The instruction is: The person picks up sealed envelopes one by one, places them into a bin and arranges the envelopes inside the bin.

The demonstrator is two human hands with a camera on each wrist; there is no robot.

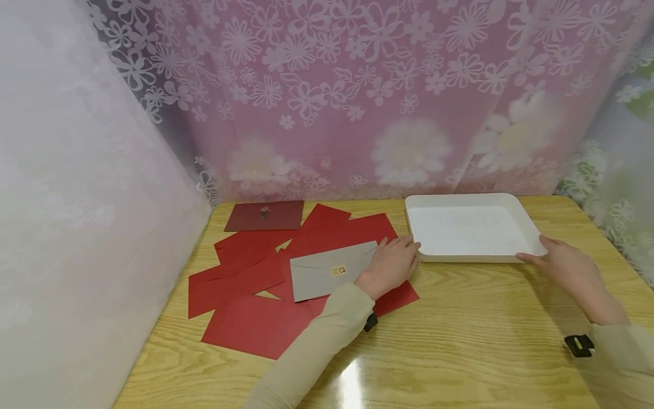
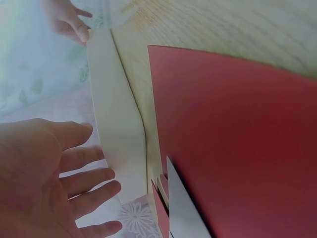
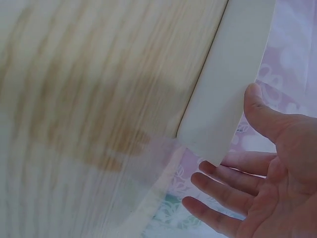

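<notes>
A shallow white tray [image 1: 465, 227] sits at the back right of the table, its inside bare. My left hand [image 1: 393, 264] reaches across the envelopes to the tray's near left corner, with fingers spread and fairly straight. In the left wrist view, those fingertips [image 2: 110, 173] overlap the tray's side wall [image 2: 116, 114]. My right hand [image 1: 574, 272] is at the near right corner, thumb toward the front wall and the other fingers along the right end. The right wrist view shows this hand [image 3: 277, 168] spread around the corner, thumb at the rim. Under my left arm lies a grey envelope [image 1: 332, 270] with a gold mark.
Several red envelopes [image 1: 255, 324] overlap on the left half of the wooden table [image 1: 460, 352]. A dark red envelope [image 1: 265, 216] with a small flower motif lies behind them. Floral curtains [image 1: 317, 102] hang along the back and sides.
</notes>
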